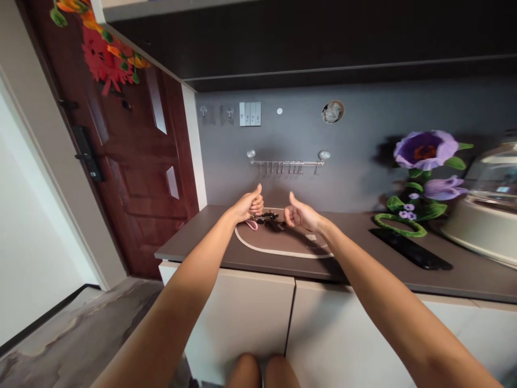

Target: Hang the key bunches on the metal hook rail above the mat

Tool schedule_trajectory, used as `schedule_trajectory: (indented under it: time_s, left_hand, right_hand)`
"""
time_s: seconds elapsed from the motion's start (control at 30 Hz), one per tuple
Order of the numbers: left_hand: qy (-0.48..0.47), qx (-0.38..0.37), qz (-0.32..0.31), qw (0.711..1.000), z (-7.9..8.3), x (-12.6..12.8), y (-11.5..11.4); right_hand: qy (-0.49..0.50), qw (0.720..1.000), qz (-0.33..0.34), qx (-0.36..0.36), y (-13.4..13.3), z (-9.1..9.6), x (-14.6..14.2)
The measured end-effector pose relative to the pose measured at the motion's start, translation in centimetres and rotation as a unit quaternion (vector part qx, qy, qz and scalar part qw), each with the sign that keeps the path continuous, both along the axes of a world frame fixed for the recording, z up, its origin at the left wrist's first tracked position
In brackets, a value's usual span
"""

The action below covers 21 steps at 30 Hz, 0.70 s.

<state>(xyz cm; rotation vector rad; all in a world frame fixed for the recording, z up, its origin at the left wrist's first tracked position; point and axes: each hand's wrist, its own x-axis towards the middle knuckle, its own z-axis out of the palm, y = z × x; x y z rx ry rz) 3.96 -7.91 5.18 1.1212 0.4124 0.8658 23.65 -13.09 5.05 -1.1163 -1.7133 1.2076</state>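
My left hand [250,205] is closed in a fist with the thumb pointing up, and nothing shows in it. Across from it, my right hand [301,212] makes the same shape, fingers curled and thumb raised. Between and just below the two hands lies a bunch of dark keys [271,220]. A pink loop strap [252,224] lies by the keys, right beneath my left hand. All of this rests on a brown mat [278,242] with a pale border. Both hands seem to hover over the mat; contact with the keys cannot be made out.
Behind the hands, a hook rail [286,163] is fixed to the grey back wall. On the right of the countertop [194,231] stand purple artificial flowers [426,153], a black flat object [412,249] and a cream dome-lidded container [484,221]. A dark shelf [323,43] overhangs. Left is a red-brown door [133,178].
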Motion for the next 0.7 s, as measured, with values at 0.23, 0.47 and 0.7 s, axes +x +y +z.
schedule_trajectory:
  time_s: [0.23,0.47,0.7]
  left_hand:
    - [-0.019,-0.039,-0.068,0.997,-4.4,0.5,-1.9]
    - [-0.011,-0.049,-0.041,0.998,-5.9,0.3,-1.3]
    - [-0.006,-0.017,-0.044,0.999,-6.0,0.4,-1.3]
  right_hand:
    - [0.128,0.989,0.008,-0.072,-1.4,-3.1,0.0]
    - [0.201,0.975,0.039,-0.085,-1.7,-4.7,0.8]
    - [0.233,0.966,0.056,-0.093,-1.5,-4.8,0.7]
